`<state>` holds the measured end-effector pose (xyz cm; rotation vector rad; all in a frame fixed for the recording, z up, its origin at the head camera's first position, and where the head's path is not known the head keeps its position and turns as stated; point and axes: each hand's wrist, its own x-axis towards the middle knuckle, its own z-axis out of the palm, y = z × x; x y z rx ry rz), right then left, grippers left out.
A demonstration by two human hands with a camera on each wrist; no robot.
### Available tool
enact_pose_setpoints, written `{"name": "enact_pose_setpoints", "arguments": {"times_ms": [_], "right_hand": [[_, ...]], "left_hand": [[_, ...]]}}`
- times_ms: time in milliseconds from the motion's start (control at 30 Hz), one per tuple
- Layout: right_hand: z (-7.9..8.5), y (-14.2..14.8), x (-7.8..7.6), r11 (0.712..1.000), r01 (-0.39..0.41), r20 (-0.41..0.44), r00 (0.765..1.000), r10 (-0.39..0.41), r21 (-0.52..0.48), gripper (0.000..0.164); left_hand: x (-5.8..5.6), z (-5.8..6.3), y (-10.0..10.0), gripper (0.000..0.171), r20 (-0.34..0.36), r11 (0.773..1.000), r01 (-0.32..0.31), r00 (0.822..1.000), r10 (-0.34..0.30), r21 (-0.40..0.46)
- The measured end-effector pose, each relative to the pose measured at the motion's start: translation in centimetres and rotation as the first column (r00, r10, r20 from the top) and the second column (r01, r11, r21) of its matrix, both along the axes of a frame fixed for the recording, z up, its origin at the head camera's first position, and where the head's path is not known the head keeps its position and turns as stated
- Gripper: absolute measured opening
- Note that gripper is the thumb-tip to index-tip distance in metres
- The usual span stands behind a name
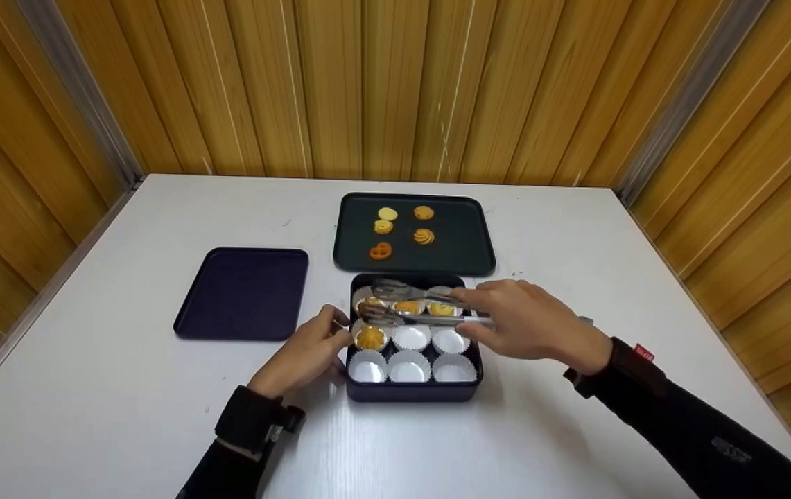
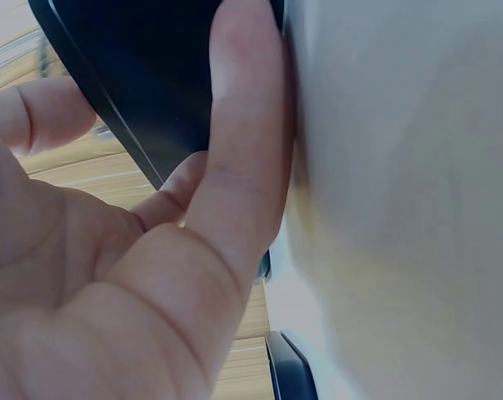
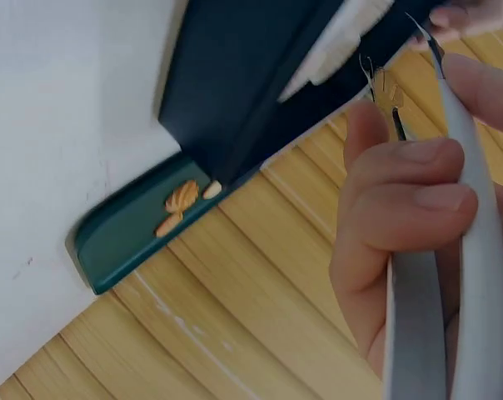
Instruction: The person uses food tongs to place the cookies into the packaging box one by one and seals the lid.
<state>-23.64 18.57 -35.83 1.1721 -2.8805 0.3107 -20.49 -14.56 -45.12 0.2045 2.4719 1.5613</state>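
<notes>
My right hand holds metal tongs over the back of a dark purple box; in the right wrist view, fingers curl around one tong arm. The tong tips stand apart over the back-left cup, where something brown shows; whether they touch it I cannot tell. White paper cups fill the box. Cookies sit in the back row, and a fluted yellow one at middle left. Fingers of my left hand rest against the box's left wall, one finger lying straight along it.
Behind the box, a dark green tray carries several cookies, among them a pretzel-shaped one and a swirled one. A flat purple lid or tray lies to the left on the white table. Wood-patterned walls stand around.
</notes>
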Motion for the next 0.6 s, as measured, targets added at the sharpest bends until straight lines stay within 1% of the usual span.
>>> {"name": "enact_pose_setpoints", "arguments": {"times_ms": [67,133,267,333,400,533,600], "right_hand": [[0.9,0.5,-0.8,0.999,0.032,0.018,0.999,-0.032,-0.041,0.046],[1.8,1.0,-1.9,0.994,0.084,0.029,0.996,-0.082,-0.075,0.04],[2.7,1.8,-4.5,0.974,0.206,0.032,0.979,-0.203,-0.099,0.041],[2.6,2.2,-5.9,0.961,0.26,0.037,0.965,-0.258,-0.092,0.041],[2.2,2.4,-7.2,0.95,0.304,0.041,0.953,-0.302,-0.073,0.038],[0.6,2.6,-9.4,0.929,0.369,0.059,0.928,-0.367,-0.029,0.043],[-0.1,2.5,-10.2,0.92,0.392,0.075,0.918,-0.39,-0.011,0.049]], "left_hand": [[0.0,0.0,0.0,0.029,0.001,1.0,0.001,1.0,-0.001,0.0],[0.0,0.0,0.1,0.029,0.002,1.0,0.0,1.0,0.0,-0.003],[0.0,0.1,0.0,0.03,0.008,1.0,-0.005,1.0,0.005,-0.004],[0.1,0.1,0.0,0.03,0.012,1.0,-0.007,1.0,0.007,0.0],[0.1,0.1,0.0,0.031,0.019,1.0,-0.009,1.0,0.009,0.011],[0.1,0.1,0.1,0.03,0.025,1.0,-0.006,1.0,0.005,0.026],[0.1,0.2,0.1,0.029,0.021,1.0,-0.004,1.0,0.004,0.023]]}}
